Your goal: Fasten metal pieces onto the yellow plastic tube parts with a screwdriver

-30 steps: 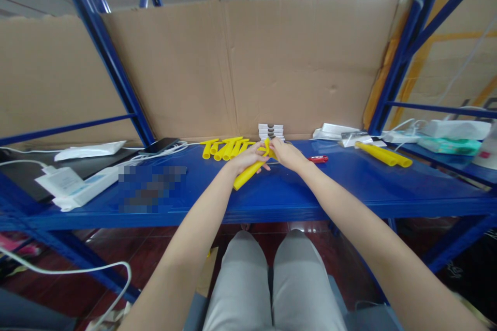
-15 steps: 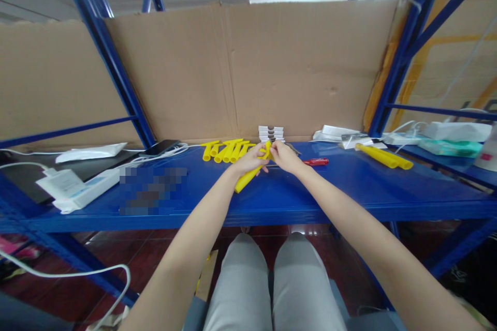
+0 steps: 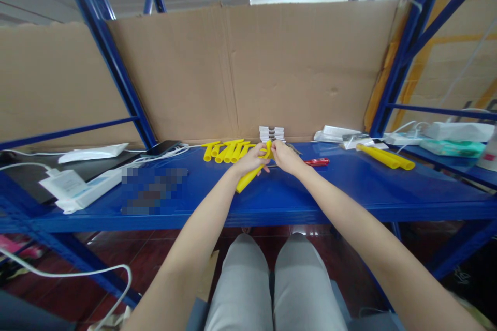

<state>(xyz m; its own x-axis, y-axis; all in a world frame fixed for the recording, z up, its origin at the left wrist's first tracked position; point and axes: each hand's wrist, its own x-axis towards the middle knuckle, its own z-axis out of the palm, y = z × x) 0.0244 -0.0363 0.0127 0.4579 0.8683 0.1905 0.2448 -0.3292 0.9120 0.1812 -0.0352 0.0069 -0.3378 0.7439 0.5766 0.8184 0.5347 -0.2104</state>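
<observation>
My left hand (image 3: 251,160) is closed around a yellow plastic tool with a tube-shaped handle (image 3: 248,181), tilted so the handle's end points down toward me. At the tool's upper end, the fingers of my right hand (image 3: 284,156) are pinched together against it; any small part between them is hidden. A screwdriver with a red handle (image 3: 319,162) lies on the table just right of my right hand, its shaft running left below that hand. Left of my hands rests a row of several similar yellow tools (image 3: 228,152). Behind my hands stands a stack of small white pieces (image 3: 272,132).
Two yellow tubes (image 3: 384,156) lie at the right on the blue table (image 3: 341,186), near white packets (image 3: 336,133). At the left are a white power strip (image 3: 91,186), a dark phone (image 3: 165,148) and cables. A cardboard panel (image 3: 295,67) and blue posts (image 3: 116,72) border the back.
Both hands keep their hold on the yellow tool in nearly the same place. The whole view has shifted very slightly.
</observation>
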